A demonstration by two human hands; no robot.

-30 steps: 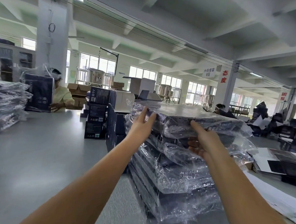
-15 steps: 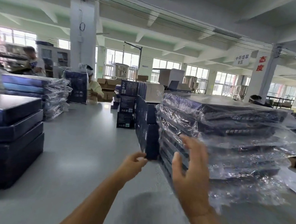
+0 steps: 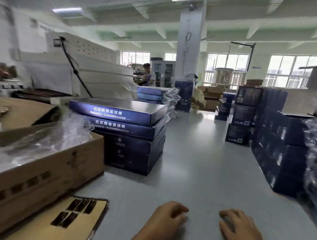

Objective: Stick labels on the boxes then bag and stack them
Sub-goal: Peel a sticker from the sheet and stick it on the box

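grey table [image 3: 198, 158]: stack of dark blue boxes [image 3: 133, 137], cardboard carton [image 3: 41, 172], label sheet [image 3: 62, 219].

Bagged stack [image 3: 316, 146] partly beyond right edge, blurred.

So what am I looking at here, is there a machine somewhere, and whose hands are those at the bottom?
No machine: a person wears a camera on the head, looking forward and down, so this one picture is their own view. At the bottom are their left hand and right hand, fingers loosely curled, holding nothing, over a grey table. Ahead on the left stands a stack of dark blue boxes, not bagged. Nearer, a cardboard carton holds clear plastic bags, and beside it lies what looks like a label sheet. Further boxes are piled on the right.
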